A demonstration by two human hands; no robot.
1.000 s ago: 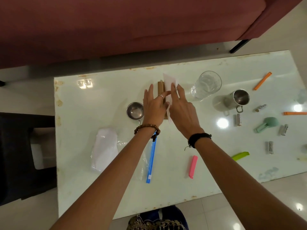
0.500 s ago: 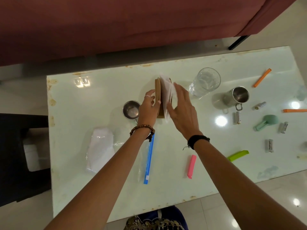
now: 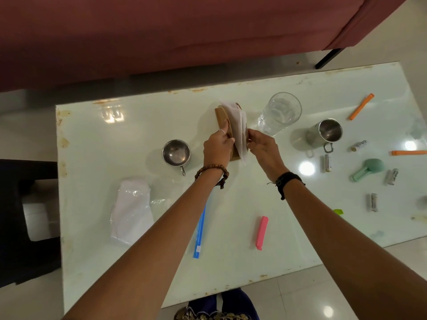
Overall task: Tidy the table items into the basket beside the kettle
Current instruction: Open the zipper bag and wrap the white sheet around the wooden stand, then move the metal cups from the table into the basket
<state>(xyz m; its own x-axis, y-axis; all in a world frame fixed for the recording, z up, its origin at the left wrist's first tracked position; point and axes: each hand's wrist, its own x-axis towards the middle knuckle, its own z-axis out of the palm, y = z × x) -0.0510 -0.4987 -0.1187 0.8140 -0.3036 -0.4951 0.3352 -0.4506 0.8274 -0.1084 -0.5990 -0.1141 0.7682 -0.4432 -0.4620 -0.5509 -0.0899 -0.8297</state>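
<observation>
The left hand [image 3: 218, 146] grips one side of the wooden napkin holder [image 3: 225, 125] and the right hand [image 3: 262, 146] pinches the other, with white napkins [image 3: 238, 125] between, at the counter's [image 3: 115, 146] 12 o'clock. Batteries [image 3: 373, 202] lie at 3 o'clock beyond a steel mug [image 3: 325, 133] and a drinking glass [image 3: 280, 113]; their printing is too small to read

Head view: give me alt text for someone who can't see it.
Both hands grip a wooden napkin holder with white napkins at the middle of a white table, left hand and right hand on either side. Steel cups, a glass, batteries and coloured clips lie scattered around.
</observation>
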